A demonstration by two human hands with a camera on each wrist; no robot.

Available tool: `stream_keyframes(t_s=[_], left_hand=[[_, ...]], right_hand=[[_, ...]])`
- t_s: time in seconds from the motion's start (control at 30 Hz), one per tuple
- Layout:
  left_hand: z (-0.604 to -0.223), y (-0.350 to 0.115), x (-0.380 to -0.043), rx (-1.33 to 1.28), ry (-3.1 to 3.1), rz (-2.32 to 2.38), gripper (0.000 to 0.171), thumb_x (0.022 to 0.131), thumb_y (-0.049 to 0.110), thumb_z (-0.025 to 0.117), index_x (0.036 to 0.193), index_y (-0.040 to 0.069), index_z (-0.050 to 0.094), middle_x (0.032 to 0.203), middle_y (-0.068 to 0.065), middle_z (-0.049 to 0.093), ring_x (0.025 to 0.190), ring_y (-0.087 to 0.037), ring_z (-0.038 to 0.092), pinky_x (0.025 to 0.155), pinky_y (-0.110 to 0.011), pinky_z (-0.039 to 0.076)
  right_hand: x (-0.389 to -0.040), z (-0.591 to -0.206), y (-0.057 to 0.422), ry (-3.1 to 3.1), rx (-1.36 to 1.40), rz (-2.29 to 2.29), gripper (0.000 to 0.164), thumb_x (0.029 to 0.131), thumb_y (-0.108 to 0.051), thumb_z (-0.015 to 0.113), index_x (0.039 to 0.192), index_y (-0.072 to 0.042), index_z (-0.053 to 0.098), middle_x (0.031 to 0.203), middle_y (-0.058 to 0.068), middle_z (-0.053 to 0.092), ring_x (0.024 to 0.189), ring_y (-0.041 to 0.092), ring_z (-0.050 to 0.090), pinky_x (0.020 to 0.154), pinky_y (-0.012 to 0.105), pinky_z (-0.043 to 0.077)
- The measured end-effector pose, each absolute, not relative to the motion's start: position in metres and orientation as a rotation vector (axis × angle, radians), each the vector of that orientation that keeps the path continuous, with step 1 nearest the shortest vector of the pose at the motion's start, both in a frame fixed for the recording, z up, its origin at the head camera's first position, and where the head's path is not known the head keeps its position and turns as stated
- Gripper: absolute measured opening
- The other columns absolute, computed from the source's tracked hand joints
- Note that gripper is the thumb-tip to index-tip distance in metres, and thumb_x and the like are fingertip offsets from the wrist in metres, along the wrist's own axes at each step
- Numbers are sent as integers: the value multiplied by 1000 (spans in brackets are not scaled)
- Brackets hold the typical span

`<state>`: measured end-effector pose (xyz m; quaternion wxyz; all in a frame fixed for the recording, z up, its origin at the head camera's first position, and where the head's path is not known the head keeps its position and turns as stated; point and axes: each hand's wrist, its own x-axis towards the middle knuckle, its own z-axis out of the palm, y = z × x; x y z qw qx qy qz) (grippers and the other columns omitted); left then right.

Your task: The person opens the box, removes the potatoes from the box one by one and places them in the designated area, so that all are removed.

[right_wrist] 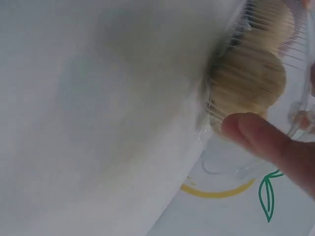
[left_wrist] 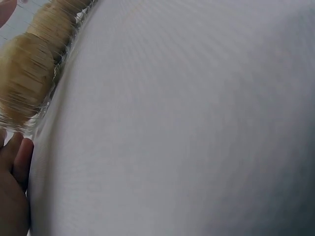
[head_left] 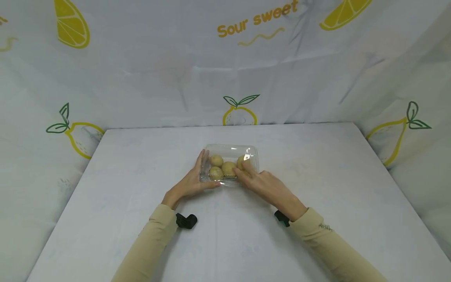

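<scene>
A clear plastic box (head_left: pixel 229 149) stands at the middle of the table and holds several round, pale yellow-brown balls (head_left: pixel 229 169). Their exact kind does not show. My left hand (head_left: pixel 192 181) grips the box's left end, thumb along the front and fingers up the left side. Over the front right corner, my right hand (head_left: pixel 266 186) holds the box between thumb and fingers. In the right wrist view the right thumb (right_wrist: pixel 261 137) lies across the ribbed wall beside a ball (right_wrist: pixel 248 78). Left fingertips (left_wrist: pixel 22 152) show low in the left wrist view, under the box. Glare hides how the lid sits.
A white cloth covers the table (head_left: pixel 225 235). Behind and at both sides hangs a white curtain (head_left: pixel 158 86) with lemon prints and lettering. Black wrist devices (head_left: pixel 186 221) sit by both sleeves.
</scene>
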<state>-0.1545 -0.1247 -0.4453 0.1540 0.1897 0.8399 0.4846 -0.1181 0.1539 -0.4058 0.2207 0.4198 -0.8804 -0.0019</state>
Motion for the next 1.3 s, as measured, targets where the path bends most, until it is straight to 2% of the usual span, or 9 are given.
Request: stream_keyframes(t_s=[0.27,0.47,0.67,0.8,0.93,1.07,1.17,1.23,1.3], left_hand=[[-446,-125,-155,552,2415,1361,129,85,42,81,163,12,-17,174,-7,-3,162,-30,0,130,-55,7],[-446,-125,-156,535,2380,1395,130,85,44,81,163,13,-17,174,-5,-4,162,-28,-2,130,-54,5],[-446,-125,-155,515,2380,1396,129,85,42,82,163,14,-18,175,-5,-4,162,-28,-2,130,-56,5],[-446,-125,-156,536,2377,1412,129,85,40,82,163,12,-18,174,-8,-4,162,-31,-3,130,-57,4],[-447,-125,-155,547,2365,1428,129,86,38,82,162,11,-19,174,-10,-5,162,-32,-3,129,-58,4],[-446,-124,-155,539,2359,1428,129,86,37,82,162,12,-19,174,-9,-5,162,-31,-3,130,-57,4],[-446,-124,-155,531,2357,1430,129,86,36,81,162,13,-19,174,-8,-6,162,-31,-3,130,-57,5],[-446,-124,-155,520,2346,1443,127,87,33,81,162,14,-20,174,-7,-6,162,-30,-4,130,-56,5],[-447,-124,-156,513,2334,1458,125,87,29,80,163,16,-18,174,-7,-4,162,-29,-1,130,-55,7]], right_hand=[[-125,-409,164,-2356,1208,197,52,84,-7,79,131,-12,58,122,13,66,39,9,31,38,25,40],[-133,-406,163,-2216,1227,173,48,85,-12,79,128,-10,59,117,11,69,38,7,27,36,22,35],[-137,-402,166,-2148,1256,199,31,110,-29,47,134,-13,60,119,14,74,36,6,31,36,20,35],[-138,-401,170,-2148,1303,246,38,112,-35,33,133,-18,59,121,15,74,37,5,28,37,19,35],[-140,-400,175,-2148,1325,229,31,101,-30,60,131,-22,60,120,13,75,37,6,25,38,20,33],[-141,-399,176,-2094,1302,181,55,76,-17,83,128,-23,64,115,9,77,37,6,23,37,20,26],[-143,-399,175,-2038,1286,185,38,89,-8,74,124,-20,66,113,9,77,37,5,21,37,19,22],[-144,-398,172,-2001,1280,204,26,102,-5,58,122,-18,69,111,9,77,36,5,21,36,18,21],[-147,-395,169,-1981,1254,239,29,111,-11,42,119,-15,70,109,11,77,34,6,27,35,18,22]])
